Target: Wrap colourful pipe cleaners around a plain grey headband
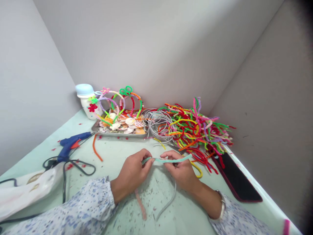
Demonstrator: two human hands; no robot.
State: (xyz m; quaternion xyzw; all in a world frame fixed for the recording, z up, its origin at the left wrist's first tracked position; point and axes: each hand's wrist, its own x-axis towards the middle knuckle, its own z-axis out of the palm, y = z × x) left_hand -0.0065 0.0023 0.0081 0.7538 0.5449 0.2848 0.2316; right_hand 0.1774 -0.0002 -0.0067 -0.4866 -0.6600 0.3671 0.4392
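1. Two hands meet at the lower middle of the frame over the pale green worktop (114, 153). The left hand (132, 174) has its grip closed, thumb and fingers pinched on one end of a mint green pipe cleaner (168, 160); the right hand (182, 171) is pinched shut on the same stem further along, so it spans the gap between them, raised just above the worktop.
2. A thin grey headband (168, 202) curves out below the right hand, and a pale pink pipe cleaner (141, 204) lies below the left wrist. Whether the right hand also holds the headband cannot be told; if it does, a loose hold could let the band spring away as the stem is pulled.
3. The pinch is light and the stem is fuzzy, so it may slip through the fingers, and a hard bend could kink its wire core.
4. The heap of coloured pipe cleaners (195, 127) at centre right reaches almost to the right hand, with a yellow one (198, 170) just beside it. Stray ends could snag the mint stem or drag loose ones along.
5. At centre left lies a blue glue gun (69, 145), its black cable (80, 164) looped near the left sleeve (80, 209). A sweep of that arm could catch the loop and tug the gun; whether it is hot cannot be told.
6. A dark phone (236, 179) lies close to the worktop's right edge and might be nudged off.
7. A metal tray (117, 133) of shells sits beyond the hands, well apart.
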